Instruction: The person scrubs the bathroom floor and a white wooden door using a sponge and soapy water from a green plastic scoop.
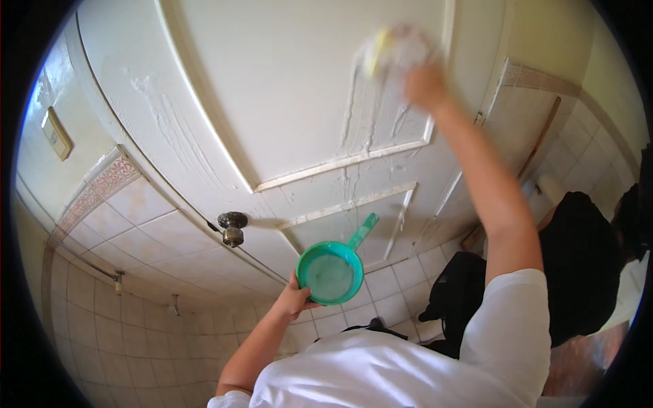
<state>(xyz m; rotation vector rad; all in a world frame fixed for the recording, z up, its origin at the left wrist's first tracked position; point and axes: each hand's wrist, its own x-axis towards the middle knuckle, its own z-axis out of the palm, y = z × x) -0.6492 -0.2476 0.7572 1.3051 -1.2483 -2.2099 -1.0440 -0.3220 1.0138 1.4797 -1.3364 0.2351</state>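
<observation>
My left hand (295,300) grips the rim of a green plastic dipper (330,274), whose handle points up and away from me. Whitish, sudsy liquid lies inside it. Higher up, my right hand (424,87) is closed on a blurred, pale cloth or sponge (400,51) with a yellow part. That bundle is against or very close to the upper panel of a white door (306,92); contact cannot be told. Wet, soapy streaks run down the panel below it, and more foam marks the door's left side.
A metal doorknob (233,229) juts out left of the dipper. A light switch (56,133) and tiled wall (148,214) are at left, with small taps (119,282) lower down. Another person in black clothing (579,270) is close on my right. White tiles (403,275) cover the floor.
</observation>
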